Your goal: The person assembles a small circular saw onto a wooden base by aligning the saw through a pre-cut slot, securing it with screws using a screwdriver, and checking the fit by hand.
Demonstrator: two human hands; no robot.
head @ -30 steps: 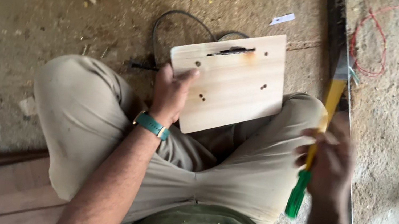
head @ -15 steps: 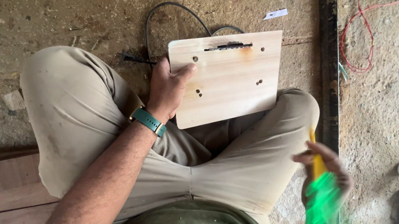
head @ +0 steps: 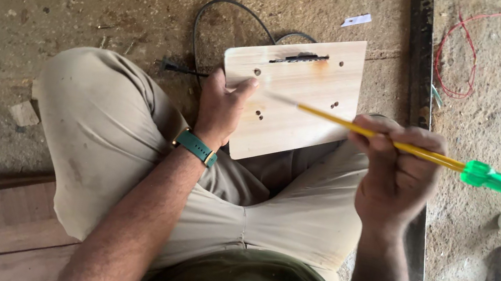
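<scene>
The left hand [head: 220,110] clamps the drilled wooden board [head: 295,97] on the person's lap, thumb on top. The right hand [head: 394,175] is closed round the yellow shaft of a green-handled screwdriver [head: 437,158], whose tip hovers over the board. Judgement: tool being positioned; seating the tip in a hole calls for a steady board.

Wooden board [head: 298,101]: pale tan, faint grain, orange-brown scorch by the black slot, small dark holes. Screwdriver [head: 437,158]: yellow shaft, translucent bright green handle. Wristwatch [head: 196,147]: teal strap, gold buckle. Trousers [head: 108,137]: khaki beige. Cable [head: 218,10]: black. Wire [head: 482,50]: red. Floor [head: 49,5]: mottled grey-brown concrete.
</scene>
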